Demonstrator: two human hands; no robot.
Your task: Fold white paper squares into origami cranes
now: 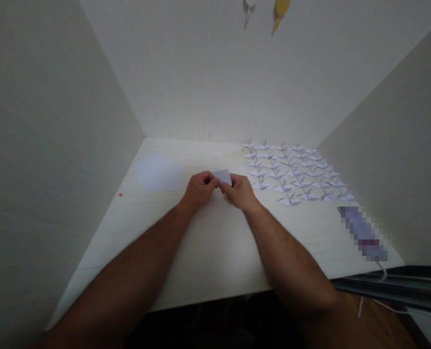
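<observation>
Between my hands is a small piece of white paper (222, 175), roughly square, held just above the middle of the table. My left hand (199, 188) pinches its left edge with thumb and bent fingers. On the other side my right hand (240, 190) grips the paper, its thumb close to the left thumb at the near edge. Whether the sheet has folds in it I cannot tell. To the right stand several rows of white folded paper cranes (290, 169). White paper sheets (159, 172) lie spread to the left.
The pale wooden table (215, 261) is closed in by a left wall (55, 145), a back wall (186, 87) and a right wall (393, 145). A blurred-out phone-like object (362, 235) with a white cable lies near the right edge. A tiny orange bit (120, 195) sits at the left.
</observation>
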